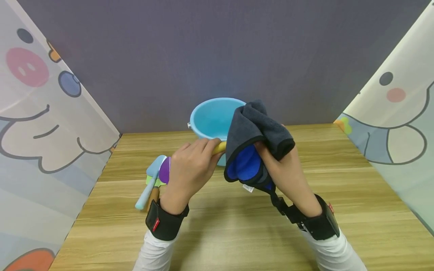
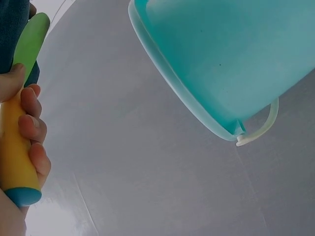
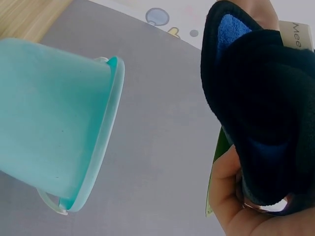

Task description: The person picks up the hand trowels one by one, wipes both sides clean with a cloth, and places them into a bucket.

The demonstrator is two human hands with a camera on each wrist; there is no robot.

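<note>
My left hand (image 1: 193, 165) grips the yellow handle (image 2: 17, 147) of a toy shovel, its fingers wrapped round it. In the left wrist view the handle ends in a blue cap, and the green blade (image 2: 32, 44) rises from its other end. A dark grey cloth (image 1: 249, 130) with blue inside and black edging hangs over the blade, covering most of it. My right hand (image 1: 288, 173) holds this cloth against the blade, with its fingers partly hidden in the folds. Both hands are above the table, in front of a light blue bucket (image 1: 213, 116).
Left of my left hand, a light blue trowel (image 1: 154, 175) lies over purple (image 1: 164, 170) and green tools, with a brown handle (image 1: 154, 195) beside it. A grey panel (image 1: 217, 52) stands behind the wooden table (image 1: 237, 233). Printed cartoon sheets flank both sides.
</note>
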